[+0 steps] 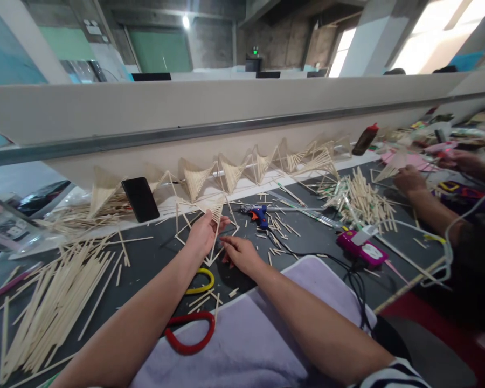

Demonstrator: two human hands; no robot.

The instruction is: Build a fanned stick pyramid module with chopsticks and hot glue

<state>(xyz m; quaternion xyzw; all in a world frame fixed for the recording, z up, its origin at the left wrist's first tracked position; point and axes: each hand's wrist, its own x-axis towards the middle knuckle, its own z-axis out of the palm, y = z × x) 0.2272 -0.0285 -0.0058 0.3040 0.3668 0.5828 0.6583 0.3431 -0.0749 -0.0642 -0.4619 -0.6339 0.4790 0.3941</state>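
Observation:
My left hand (202,233) is closed on a small frame of thin wooden sticks (216,211), pinching it near a fan of sticks at its top. My right hand (239,253) rests low on the dark table (153,258) just right of the frame, fingers curled toward the frame's lower corner; whether it grips a stick is unclear. Both forearms reach over a lilac cloth (258,334) at the near edge.
Loose sticks (52,307) lie heaped at left. A black phone (140,199) leans on the partition beside finished stick models (230,172). Blue glue gun (259,214), magenta box (361,248), yellow loop (202,281) and red loop (189,334) lie nearby. Another person's hand (410,180) works at right.

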